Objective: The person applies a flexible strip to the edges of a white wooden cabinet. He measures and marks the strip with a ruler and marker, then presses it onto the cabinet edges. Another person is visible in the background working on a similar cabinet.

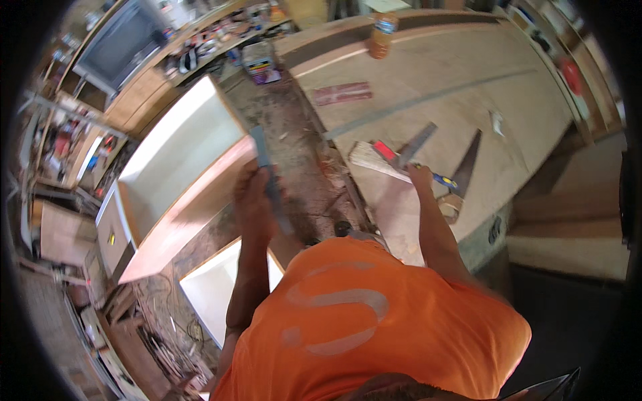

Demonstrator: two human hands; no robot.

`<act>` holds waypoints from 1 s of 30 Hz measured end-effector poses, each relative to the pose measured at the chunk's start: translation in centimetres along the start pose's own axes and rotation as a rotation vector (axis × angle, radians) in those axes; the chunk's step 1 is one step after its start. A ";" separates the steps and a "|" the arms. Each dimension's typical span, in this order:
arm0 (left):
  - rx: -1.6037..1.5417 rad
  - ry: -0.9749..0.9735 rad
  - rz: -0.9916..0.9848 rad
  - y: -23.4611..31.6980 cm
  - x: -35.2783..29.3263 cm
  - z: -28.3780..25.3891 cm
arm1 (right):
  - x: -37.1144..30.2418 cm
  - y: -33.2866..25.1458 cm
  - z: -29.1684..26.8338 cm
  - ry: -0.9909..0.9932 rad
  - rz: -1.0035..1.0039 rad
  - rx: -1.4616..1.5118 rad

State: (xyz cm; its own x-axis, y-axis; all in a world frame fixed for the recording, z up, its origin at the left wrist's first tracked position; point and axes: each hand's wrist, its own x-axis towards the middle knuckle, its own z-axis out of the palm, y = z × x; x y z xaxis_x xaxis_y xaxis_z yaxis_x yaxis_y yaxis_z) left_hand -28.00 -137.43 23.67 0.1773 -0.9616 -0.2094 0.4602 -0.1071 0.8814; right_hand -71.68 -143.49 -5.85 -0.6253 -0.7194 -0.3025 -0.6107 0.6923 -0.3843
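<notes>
On the left, my left hand (pixel 251 197) is closed round a long, flat blue-grey strip (pixel 261 150), smeared by motion. It is held beside the reddish wood side of a white-lined open cabinet (pixel 170 150). My right hand (pixel 420 176) is on the workbench, closed at a tool with a blue and yellow handle (pixel 445 180); the handle sticks out to the right of my fingers. Next to that hand lie a pale wood piece (pixel 374 160) and a saw blade (pixel 418 144) by a red part. Another handsaw (pixel 467 164) with a wooden handle lies just right of it.
The workbench top (pixel 441 80) carries a bottle of amber liquid (pixel 382 37) and a reddish sanding strip (pixel 342 93). A second white-lined box (pixel 217 287) stands at my left. Cluttered shelves (pixel 214 40) and a screen (pixel 124 43) are at the far left.
</notes>
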 end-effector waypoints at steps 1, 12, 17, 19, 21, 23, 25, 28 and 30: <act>-0.022 -0.015 0.003 -0.2 0.1 0.4 | -0.7 -0.6 0.1 0.053 -0.079 0.014; 0.044 -0.060 -0.012 0.0 -0.2 2.8 | -3.9 -5.0 -0.1 0.174 -0.007 0.060; 0.018 -0.023 0.017 0.0 -0.5 2.6 | -0.8 -3.7 1.0 -0.026 -0.003 0.241; 0.000 -0.025 0.050 -0.1 -0.4 2.6 | -0.3 -3.2 1.6 -0.028 0.070 0.381; 0.013 -0.007 0.081 -0.3 -0.4 2.5 | -0.2 -3.4 2.1 0.151 0.006 0.456; 0.014 0.007 0.115 -0.3 -0.4 2.4 | -0.6 -3.8 2.2 -0.098 0.121 0.870; 0.022 0.025 0.149 -0.2 -0.3 2.1 | -0.9 -4.7 1.2 -0.131 0.147 0.813; 0.012 0.043 0.143 0.3 -0.4 1.5 | -2.9 -6.2 -1.6 0.005 -0.034 0.804; -0.009 0.063 0.152 0.6 -0.7 1.1 | -5.1 -7.2 -5.1 0.075 -0.283 0.819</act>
State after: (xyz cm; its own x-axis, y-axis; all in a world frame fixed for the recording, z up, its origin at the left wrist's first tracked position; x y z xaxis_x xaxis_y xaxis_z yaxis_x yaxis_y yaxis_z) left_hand -28.77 -137.13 24.84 0.2992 -0.9489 -0.1002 0.4314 0.0408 0.9013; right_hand -66.56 -144.54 2.91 -0.5509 -0.8328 -0.0534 -0.2242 0.2093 -0.9518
